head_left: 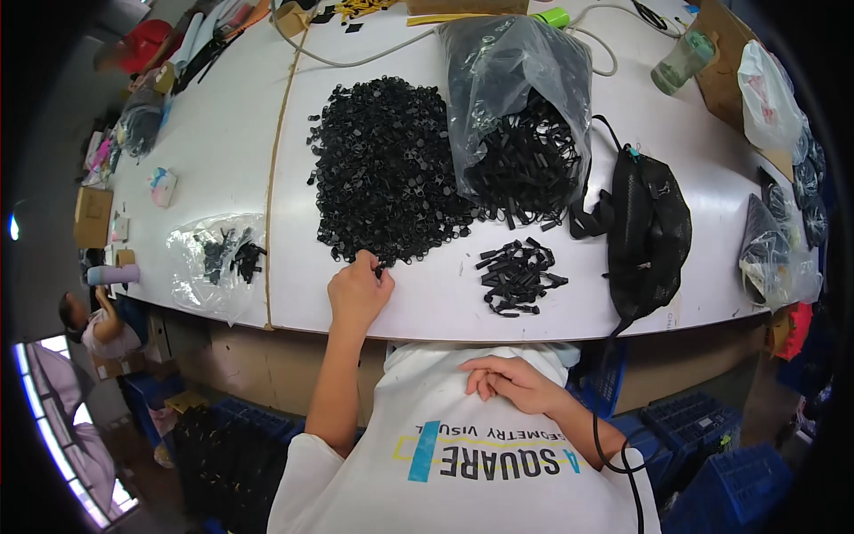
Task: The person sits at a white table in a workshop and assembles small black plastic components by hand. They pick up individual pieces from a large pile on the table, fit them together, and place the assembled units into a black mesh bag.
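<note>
left hand [358,289] pinches a small black piece at the near edge of the big black pile [387,169] on the bench [222,151]. right hand [511,381] rests loosely open on the white shirt. clear bag [520,107] and small pile [519,276] sit just right.

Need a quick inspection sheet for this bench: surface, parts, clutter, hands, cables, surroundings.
Surface: white table, scuffed.
Job's things: large pile of small black parts; clear bag of black parts spilling open; small pile of black pieces.
Clutter: black mesh bag; small clear bag; green bottle.
Hands: left hand pinching at the large pile's near edge; right hand resting on the white shirt, empty.
Cables: grey cord at the far edge.
Surroundings: blue crates below; another person at lower left.
</note>
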`<state>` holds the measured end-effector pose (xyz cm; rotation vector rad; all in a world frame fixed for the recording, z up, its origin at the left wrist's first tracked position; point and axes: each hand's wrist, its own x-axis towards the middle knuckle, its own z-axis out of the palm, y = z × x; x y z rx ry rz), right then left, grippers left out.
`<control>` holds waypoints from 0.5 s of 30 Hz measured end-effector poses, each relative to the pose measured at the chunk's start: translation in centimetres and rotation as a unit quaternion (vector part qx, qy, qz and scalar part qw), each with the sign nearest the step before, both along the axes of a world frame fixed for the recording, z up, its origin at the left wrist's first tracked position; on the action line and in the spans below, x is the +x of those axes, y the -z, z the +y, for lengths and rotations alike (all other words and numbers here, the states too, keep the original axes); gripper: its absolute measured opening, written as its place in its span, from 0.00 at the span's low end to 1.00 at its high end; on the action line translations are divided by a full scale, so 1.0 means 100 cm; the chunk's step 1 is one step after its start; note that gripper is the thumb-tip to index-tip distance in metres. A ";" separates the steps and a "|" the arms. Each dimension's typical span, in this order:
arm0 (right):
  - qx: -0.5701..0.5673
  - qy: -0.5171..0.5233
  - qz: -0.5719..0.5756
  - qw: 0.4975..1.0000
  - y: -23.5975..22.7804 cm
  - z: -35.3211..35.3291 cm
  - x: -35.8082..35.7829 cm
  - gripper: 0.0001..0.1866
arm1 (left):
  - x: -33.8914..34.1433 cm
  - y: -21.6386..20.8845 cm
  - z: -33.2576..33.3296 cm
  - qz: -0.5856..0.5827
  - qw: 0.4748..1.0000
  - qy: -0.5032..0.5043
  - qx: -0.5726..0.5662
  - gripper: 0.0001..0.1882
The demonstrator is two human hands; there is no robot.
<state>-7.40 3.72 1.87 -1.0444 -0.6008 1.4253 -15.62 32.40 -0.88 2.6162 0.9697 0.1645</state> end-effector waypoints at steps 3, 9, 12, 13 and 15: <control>-0.084 0.038 0.032 0.995 -0.013 0.004 0.006 0.24 | -0.002 0.003 0.004 0.028 0.999 0.010 0.019 0.10; -0.143 0.112 -0.253 0.950 -0.028 0.007 0.011 0.10 | -0.010 0.000 0.007 0.011 1.000 -0.009 -0.020 0.07; -0.143 0.119 -0.314 0.931 -0.031 0.007 0.016 0.05 | -0.012 -0.010 0.003 -0.020 0.999 0.014 -0.045 0.06; -0.131 0.125 -0.323 0.929 -0.032 0.008 0.018 0.04 | -0.012 -0.014 0.001 -0.032 0.996 0.020 -0.079 0.06; -0.097 0.112 -0.386 0.911 -0.032 0.010 0.023 0.05 | -0.012 -0.024 -0.003 -0.056 0.987 0.033 -0.147 0.05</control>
